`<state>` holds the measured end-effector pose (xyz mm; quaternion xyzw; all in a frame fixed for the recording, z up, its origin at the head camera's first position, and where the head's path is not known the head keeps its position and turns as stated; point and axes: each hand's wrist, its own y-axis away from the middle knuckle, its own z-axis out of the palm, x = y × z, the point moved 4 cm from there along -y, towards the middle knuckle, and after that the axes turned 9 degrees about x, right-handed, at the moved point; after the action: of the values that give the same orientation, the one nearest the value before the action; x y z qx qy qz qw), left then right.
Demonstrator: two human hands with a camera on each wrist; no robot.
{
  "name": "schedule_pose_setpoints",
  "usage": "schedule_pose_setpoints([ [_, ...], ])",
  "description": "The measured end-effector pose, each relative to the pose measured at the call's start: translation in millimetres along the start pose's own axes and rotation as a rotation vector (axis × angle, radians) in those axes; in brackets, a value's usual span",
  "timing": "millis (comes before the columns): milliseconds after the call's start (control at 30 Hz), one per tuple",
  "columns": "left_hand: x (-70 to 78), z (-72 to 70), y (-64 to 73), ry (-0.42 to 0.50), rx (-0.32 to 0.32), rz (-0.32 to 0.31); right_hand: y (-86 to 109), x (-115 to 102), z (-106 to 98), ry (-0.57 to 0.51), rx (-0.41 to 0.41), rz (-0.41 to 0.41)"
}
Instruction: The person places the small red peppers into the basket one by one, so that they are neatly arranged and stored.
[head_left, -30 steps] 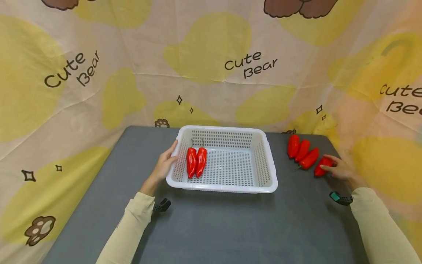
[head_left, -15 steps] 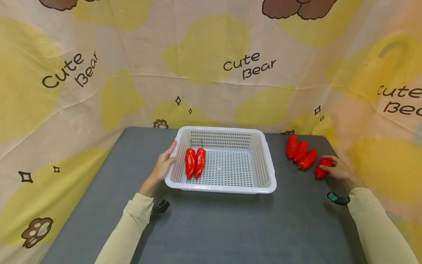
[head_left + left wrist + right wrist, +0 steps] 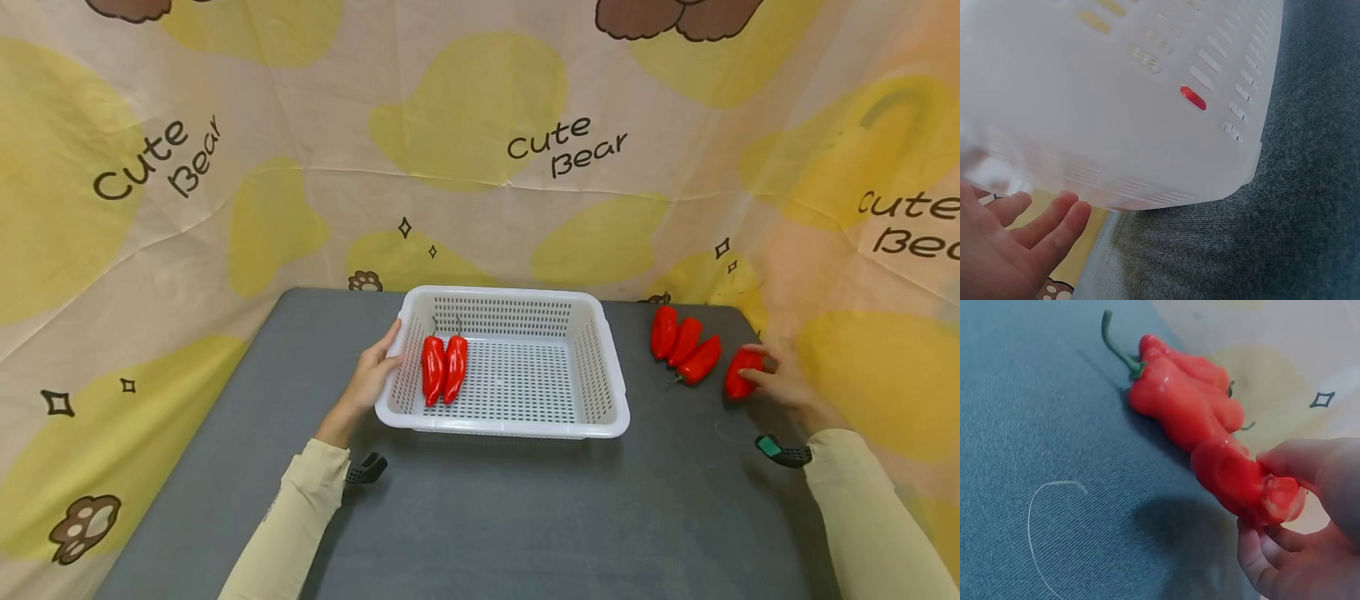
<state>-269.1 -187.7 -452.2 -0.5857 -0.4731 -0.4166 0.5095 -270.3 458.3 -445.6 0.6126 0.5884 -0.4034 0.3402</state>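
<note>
Head view: white perforated plastic basket (image 3: 502, 428), on grey table (image 3: 525, 517); left hand (image 3: 367, 377) at its left end, fingers fairly straight against the rim. Contents: two red peppers (image 3: 432, 371), side by side, stems away from the person, long axes running near to far. At right, on the table: three red peppers (image 3: 685, 342), grouped. Just right of these: one held pepper (image 3: 738, 365), pinched by the right hand (image 3: 787, 387). Handling, by judgement: firm, gentle pinch about the thick part, clear of the neighbours, basket steadied. Long axis: near-left to far-right; stem direction uncertain.

Left wrist view: basket wall; fingers loosely extended beside it, touch uncertain.

Right wrist view: held pepper between thumb and fingers, long axis slanting from the group toward the palm; seemingly raised above its shadow
</note>
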Motion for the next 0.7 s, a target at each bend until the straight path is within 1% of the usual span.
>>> schedule_pose_setpoints([
  [167,1.8,0.8,0.2,0.007,0.004,0.001,1.1,-4,-2,-0.049,-0.007,0.004],
  [233,2.3,1.3,0.9,0.007,0.004,-0.002,2.0,-8,-2,-0.085,-0.012,0.004],
  [400,3.2,2.3,1.7,0.018,0.003,-0.007,5.3,-22,0,-0.147,-0.036,-0.034],
  [500,3.1,2.2,1.7,0.017,0.0,-0.004,5.3,-29,0,-0.121,-0.039,-0.05],
  [667,3.2,0.8,1.0,0.0,0.002,0.005,1.8,-40,4,-0.041,-0.042,-0.076],
  [700,3.3,0.5,0.7,-0.002,0.003,0.007,0.6,-42,5,-0.044,-0.047,-0.079],
])
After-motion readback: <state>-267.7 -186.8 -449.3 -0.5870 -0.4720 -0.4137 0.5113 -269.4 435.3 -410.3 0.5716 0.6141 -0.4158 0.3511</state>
